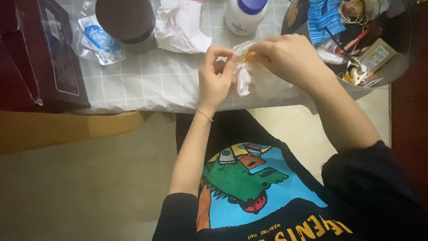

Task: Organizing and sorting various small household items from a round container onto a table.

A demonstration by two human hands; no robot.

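Observation:
Both my hands work a small clear plastic bag (249,78) above the near edge of a table covered in a white checked cloth (147,80). My left hand (215,78) pinches the bag's left side between thumb and forefinger. My right hand (285,56) grips the bag's top, where a small yellow-orange thing (250,56) shows between the fingers. The bag's lower part hangs crumpled and whitish between the two hands.
A white bottle with a purple cap (245,14) stands behind the hands. A dark round lid or container (125,18), a blue-printed packet (99,41), a crumpled white bag (180,27) and a maroon box (40,53) lie left. A bowl of clutter (361,35) sits right.

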